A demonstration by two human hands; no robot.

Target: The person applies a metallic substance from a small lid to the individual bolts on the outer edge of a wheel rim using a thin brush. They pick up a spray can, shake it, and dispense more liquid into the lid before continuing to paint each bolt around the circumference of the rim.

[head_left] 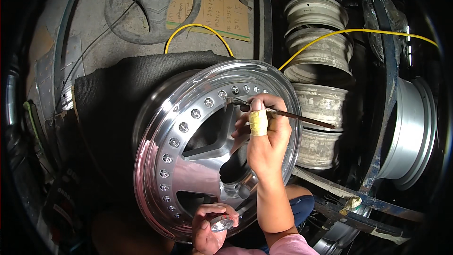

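Observation:
A polished silver car wheel rim (158,160) stands tilted in front of me, with a ring of small bolts round its inner edge. My right hand (266,139), yellow tape round its thumb, is closed on a thin paintbrush (309,119) with a dark brown handle. The brush tip lies close to the bolts at the rim's upper part; whether it touches I cannot tell. Low on the rim, my left hand (207,236) is closed round a small round cup (222,224) with silvery contents.
Behind the rim lies a black mat (113,80). A dusty steering-wheel-shaped part (118,7) and cardboard (222,4) are farther back. Stacked worn rims (318,106), a metal rack (384,108) and a silver rim (408,127) stand right. A yellow hose (358,31) crosses over.

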